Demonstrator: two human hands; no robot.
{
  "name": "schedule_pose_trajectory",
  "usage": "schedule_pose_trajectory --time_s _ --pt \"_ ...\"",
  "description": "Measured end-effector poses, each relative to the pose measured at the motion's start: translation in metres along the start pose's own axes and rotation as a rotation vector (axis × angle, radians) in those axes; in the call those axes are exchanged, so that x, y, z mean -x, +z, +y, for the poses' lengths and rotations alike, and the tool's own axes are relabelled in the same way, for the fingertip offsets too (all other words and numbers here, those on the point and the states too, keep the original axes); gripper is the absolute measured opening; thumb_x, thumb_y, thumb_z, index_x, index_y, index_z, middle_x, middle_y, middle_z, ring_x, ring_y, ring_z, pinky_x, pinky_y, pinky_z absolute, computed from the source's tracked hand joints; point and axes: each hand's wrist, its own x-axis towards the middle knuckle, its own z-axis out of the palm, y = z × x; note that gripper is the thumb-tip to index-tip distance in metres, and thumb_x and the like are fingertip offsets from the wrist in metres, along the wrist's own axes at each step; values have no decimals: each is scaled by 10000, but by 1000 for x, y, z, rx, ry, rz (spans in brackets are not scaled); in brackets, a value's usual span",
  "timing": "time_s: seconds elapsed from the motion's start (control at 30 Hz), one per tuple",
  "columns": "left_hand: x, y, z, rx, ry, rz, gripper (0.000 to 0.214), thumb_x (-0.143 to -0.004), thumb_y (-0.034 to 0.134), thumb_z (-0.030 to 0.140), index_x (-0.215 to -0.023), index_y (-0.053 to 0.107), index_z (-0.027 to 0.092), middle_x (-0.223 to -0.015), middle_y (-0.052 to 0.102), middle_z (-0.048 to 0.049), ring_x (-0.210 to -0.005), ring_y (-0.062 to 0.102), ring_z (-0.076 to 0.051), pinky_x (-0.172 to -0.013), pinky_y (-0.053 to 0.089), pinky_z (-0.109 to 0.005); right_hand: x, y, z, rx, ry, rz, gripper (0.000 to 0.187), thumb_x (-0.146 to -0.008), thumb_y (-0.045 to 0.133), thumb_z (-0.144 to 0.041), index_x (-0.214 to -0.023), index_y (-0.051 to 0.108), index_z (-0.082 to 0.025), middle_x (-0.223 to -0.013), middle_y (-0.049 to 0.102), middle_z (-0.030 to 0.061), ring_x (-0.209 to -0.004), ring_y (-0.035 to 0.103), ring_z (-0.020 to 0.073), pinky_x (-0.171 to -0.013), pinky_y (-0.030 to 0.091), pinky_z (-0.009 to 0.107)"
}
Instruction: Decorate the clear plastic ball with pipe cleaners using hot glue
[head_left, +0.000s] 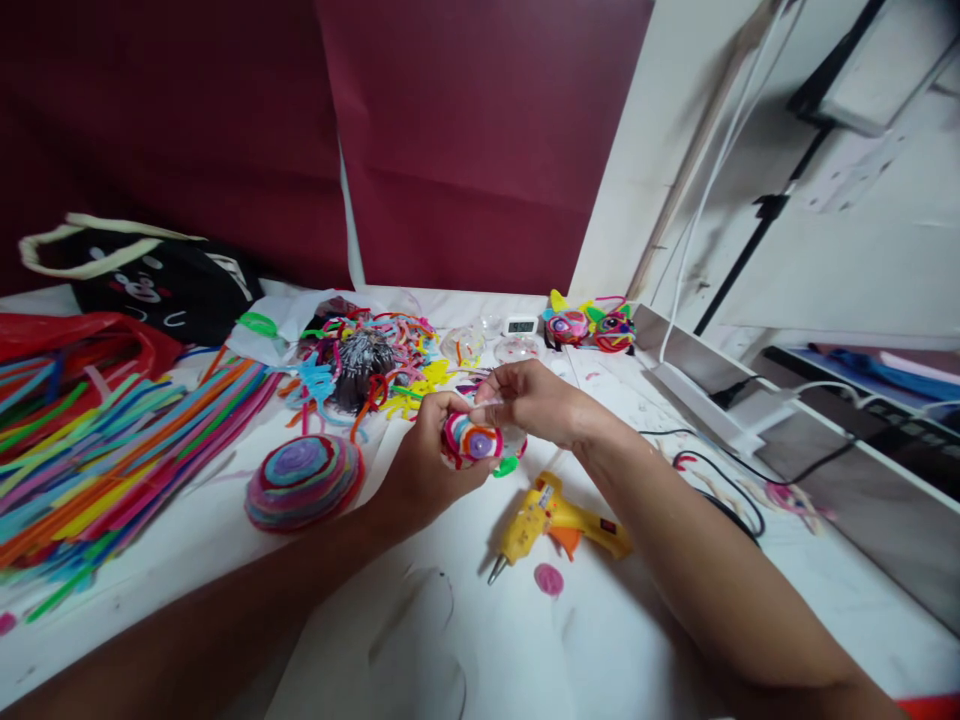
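My left hand is closed around a small round craft piece covered in coiled pipe cleaners, with a purple disc on its front. At its upper edge, the fingers of my right hand pinch together; what they hold, if anything, is too small to name. A clear rounded part shows behind the craft piece, and a bit of green sticks out below it. Just under my hands lies a yellow hot glue gun with an orange trigger. A pink coiled disc rests near its nozzle.
Many coloured pipe cleaners spread across the left, beside a striped coiled dome. Tangled scraps, a small digital clock and two decorated figures stand at the back. A power strip with cables runs along the right.
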Motion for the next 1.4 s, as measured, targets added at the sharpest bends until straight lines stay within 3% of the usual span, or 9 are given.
schedule_pose_trajectory --time_s 0.2,0.57,0.73,1.0,1.4 --pt "-5 -3 8 164 -179 -85 559 -588 788 198 -1005 419 244 -919 576 10 -746 614 -155 -665 507 -274 -9 1 -1 -117 64 -13 241 -557 802 -98 -696 609 -137 -543 576 -57 -490 516 77 -470 398 180" --pt "-21 -10 15 302 -327 -115 614 -556 823 186 -1034 438 213 -885 624 27 -733 619 -129 -651 492 -239 -24 1 -2 -221 169 -14 194 -605 775 -43 -670 622 -143 -499 595 -48 -466 539 91 -480 449 195" --pt "-18 -14 23 352 -424 -48 624 -538 836 205 -1036 460 204 -842 651 33 -716 629 -127 -653 490 -239 -35 5 -10 -228 219 -100 169 -604 774 -15 -622 640 -117 -482 618 -24 -445 543 93 -463 447 191" --pt "-1 -9 20 425 -625 145 659 -475 855 229 -1019 483 196 -820 659 37 -667 628 -121 -638 502 -259 -55 19 6 -217 292 -252 170 -584 775 -11 -612 653 -127 -502 656 -9 -469 596 117 -498 504 203" --pt "11 -11 -2 259 -550 211 608 -571 811 300 -1057 457 209 -948 637 -6 -825 632 -168 -747 488 -307 -72 28 1 -130 348 -441 214 -593 712 71 -587 646 -132 -534 680 -14 -516 622 99 -539 500 159"
